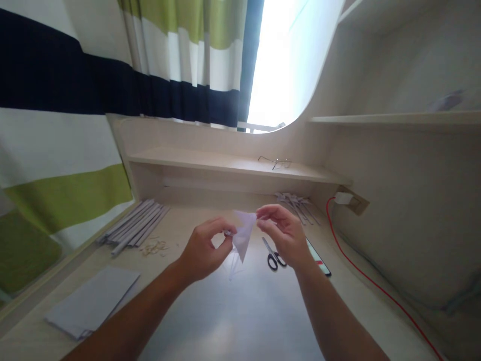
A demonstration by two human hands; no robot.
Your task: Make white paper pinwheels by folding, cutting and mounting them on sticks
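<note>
Between my two hands, above the middle of the desk, hangs a piece of thin pale paper folded to a point at its lower end. My left hand pinches its left side between thumb and fingertips. At the upper right corner, the fingers of my right hand are closed on the same paper. Black-handled scissors lie on the desk just below my right hand. Beside that wrist is a phone, partly covered by the arm.
Rolled paper tubes are stacked at the left, with rubber bands near them. A stack of paper sheets lies front left. Thin paper sticks sit back right. Glasses rest on the shelf. A red cable runs from a charger.
</note>
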